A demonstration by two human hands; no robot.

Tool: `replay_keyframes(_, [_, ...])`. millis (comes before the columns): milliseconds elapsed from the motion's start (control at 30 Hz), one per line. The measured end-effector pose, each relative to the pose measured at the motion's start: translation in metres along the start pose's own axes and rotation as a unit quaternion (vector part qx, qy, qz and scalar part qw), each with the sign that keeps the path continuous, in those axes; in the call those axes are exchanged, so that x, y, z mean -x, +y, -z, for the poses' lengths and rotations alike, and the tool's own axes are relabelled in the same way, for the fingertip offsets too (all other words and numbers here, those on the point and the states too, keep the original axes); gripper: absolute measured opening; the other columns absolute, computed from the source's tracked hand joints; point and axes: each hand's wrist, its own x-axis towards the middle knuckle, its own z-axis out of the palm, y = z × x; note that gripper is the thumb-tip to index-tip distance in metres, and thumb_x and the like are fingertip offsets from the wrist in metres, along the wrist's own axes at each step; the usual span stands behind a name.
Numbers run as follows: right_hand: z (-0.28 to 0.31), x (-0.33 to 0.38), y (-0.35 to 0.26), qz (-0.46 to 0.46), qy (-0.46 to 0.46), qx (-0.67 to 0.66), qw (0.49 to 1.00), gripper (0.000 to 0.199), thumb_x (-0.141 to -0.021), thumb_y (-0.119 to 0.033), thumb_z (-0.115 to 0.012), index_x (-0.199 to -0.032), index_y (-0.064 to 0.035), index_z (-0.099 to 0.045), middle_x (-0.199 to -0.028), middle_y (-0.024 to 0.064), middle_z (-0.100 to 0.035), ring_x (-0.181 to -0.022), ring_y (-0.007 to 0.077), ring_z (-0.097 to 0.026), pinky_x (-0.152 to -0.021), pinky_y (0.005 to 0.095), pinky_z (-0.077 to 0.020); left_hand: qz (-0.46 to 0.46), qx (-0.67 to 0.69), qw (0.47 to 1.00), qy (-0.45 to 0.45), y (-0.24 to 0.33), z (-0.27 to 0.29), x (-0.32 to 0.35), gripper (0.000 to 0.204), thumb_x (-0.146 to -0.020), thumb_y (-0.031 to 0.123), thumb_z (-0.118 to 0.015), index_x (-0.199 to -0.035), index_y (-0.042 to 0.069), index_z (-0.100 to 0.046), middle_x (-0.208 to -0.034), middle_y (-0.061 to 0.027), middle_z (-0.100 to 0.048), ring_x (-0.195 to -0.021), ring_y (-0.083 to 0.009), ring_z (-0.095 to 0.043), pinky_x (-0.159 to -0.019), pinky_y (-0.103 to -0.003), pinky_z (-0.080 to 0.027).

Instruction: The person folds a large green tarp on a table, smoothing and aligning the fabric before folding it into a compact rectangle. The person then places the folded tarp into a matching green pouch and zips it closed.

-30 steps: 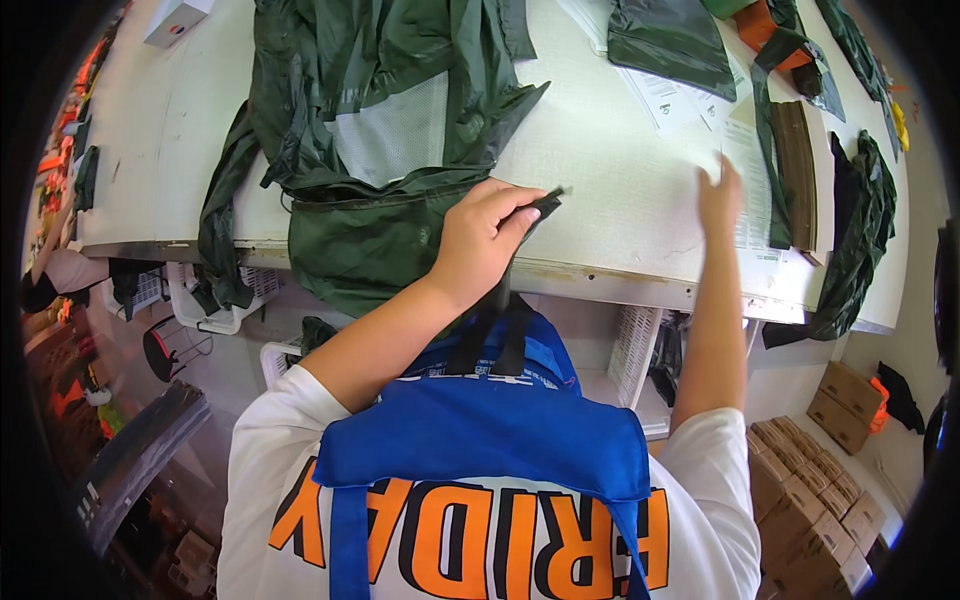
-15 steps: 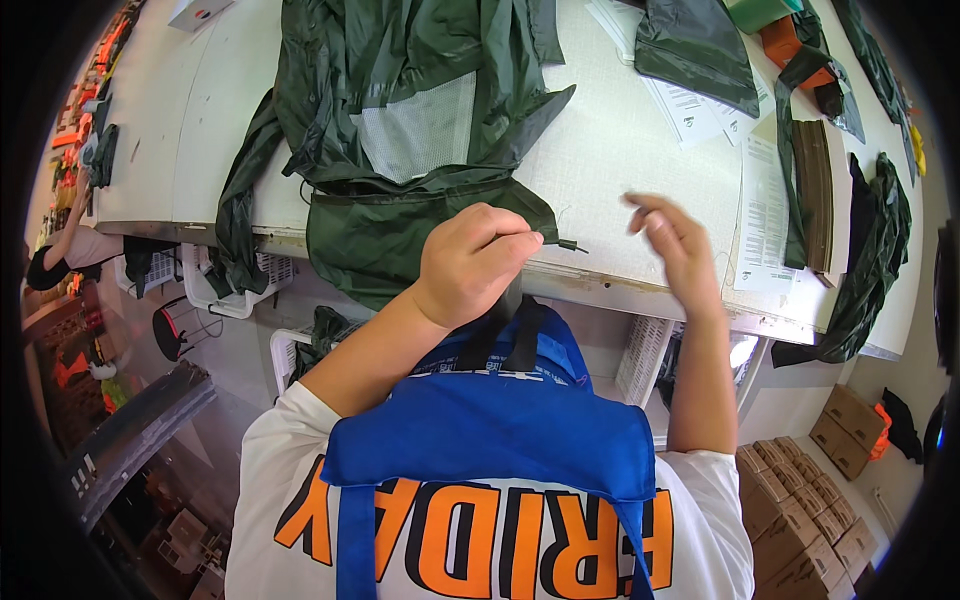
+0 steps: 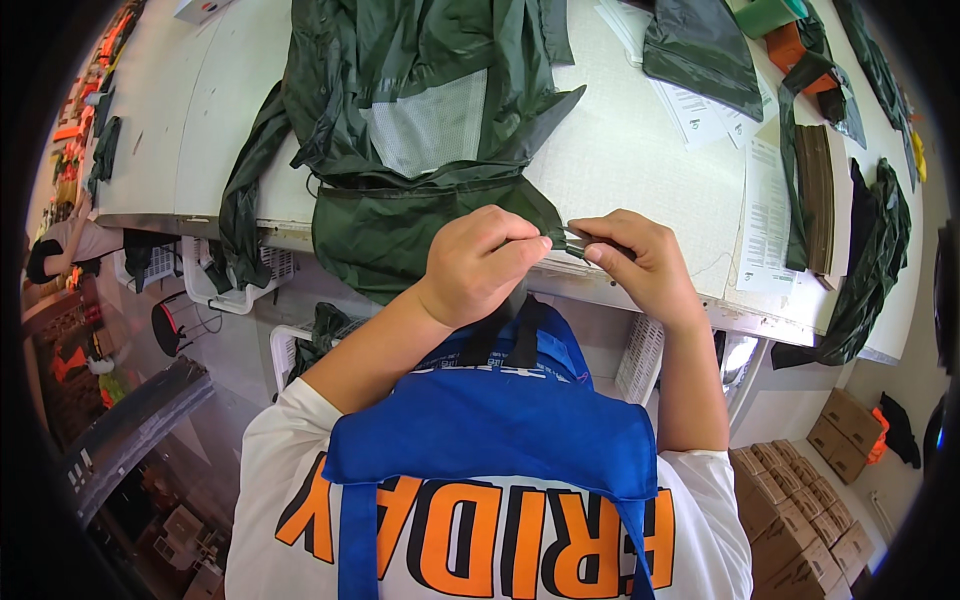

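A dark green waterproof jacket (image 3: 430, 235) lies spread on the white table, its lower part hanging over the front edge. Pale mesh lining (image 3: 430, 125) shows in its middle. My left hand (image 3: 480, 262) is closed in a pinch on the jacket's right corner, where a narrow dark green end sticks out past the thumb. Right beside it, my right hand (image 3: 640, 262) has thumb and fingers closing around that narrow end. Something thin, dark and partly pale shows between the right fingers, too small to name.
Printed papers (image 3: 765, 215), a folded dark green bag (image 3: 700, 60) and a cardboard stack (image 3: 818, 190) lie on the table (image 3: 640, 170) at right. A green roll (image 3: 768, 14) stands behind. White baskets (image 3: 640, 355) sit under the table. Cartons (image 3: 800, 510) are stacked at lower right.
My right hand has moved left and down to the jacket's corner, its fingers closing in beside my left hand. The left hand has kept its pinch and shifted slightly right.
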Motion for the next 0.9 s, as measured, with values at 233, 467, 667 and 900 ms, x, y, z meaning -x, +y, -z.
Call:
replay_keyframes(233, [-0.001, -0.005, 0.004, 0.025, 0.0, -0.005, 1.0, 0.021, -0.085, -0.01, -0.068, -0.104, -0.0013, -0.069, -0.082, 0.0078, -0.065, -0.072, 0.0134, -0.057, -0.066, 0.0258, -0.0458, 0.018, 0.005, 1.0, -0.003, 0.0, 0.003, 0.005, 0.028, -0.064, -0.009, -0.074, -0.087, 0.005, -0.065, -0.08, -0.0054, -0.06, -0.066, -0.0207, -0.059, -0.053, -0.028, -0.047])
replay_keyframes(467, [0.024, -0.013, 0.103, -0.155, 0.24, 0.191, 0.939, 0.04, -0.084, -0.017, -0.071, -0.12, -0.0019, -0.062, -0.106, 0.0124, -0.065, -0.091, 0.0201, -0.063, -0.08, 0.0317, -0.0493, 0.166, 0.071, 0.983, 0.015, 0.001, -0.002, 0.003, 0.017, -0.075, -0.006, -0.071, -0.088, 0.002, -0.064, -0.081, -0.0066, -0.061, -0.068, -0.0176, -0.061, -0.058, -0.026, -0.048])
replay_keyframes(667, [-0.032, -0.006, 0.067, -0.027, 0.206, 0.036, 0.977, 0.095, -0.077, -0.021, -0.077, -0.149, -0.0091, -0.017, -0.143, 0.0199, -0.034, -0.119, 0.0327, -0.048, -0.093, 0.0425, -0.044, 0.351, 0.34, 0.871, -0.042, -0.008, -0.007, 0.015, 0.05, -0.091, 0.012, -0.063, -0.134, 0.005, -0.041, -0.138, -0.0159, -0.043, -0.125, -0.0256, -0.048, -0.1, -0.037, -0.043])
replay_keyframes(900, [-0.082, 0.021, 0.05, 0.255, 0.149, 0.375, 0.879, 0.073, -0.07, -0.02, -0.074, -0.135, -0.0051, -0.044, -0.135, 0.0149, -0.047, -0.13, 0.0369, -0.038, -0.108, 0.0482, -0.0242, 0.313, -0.161, 0.936, -0.02, -0.055, 0.115, 0.134, 0.045, -0.068, -0.007, -0.054, -0.11, 0.008, -0.059, -0.117, -0.011, -0.058, -0.116, -0.032, -0.049, -0.099, -0.042, -0.038])
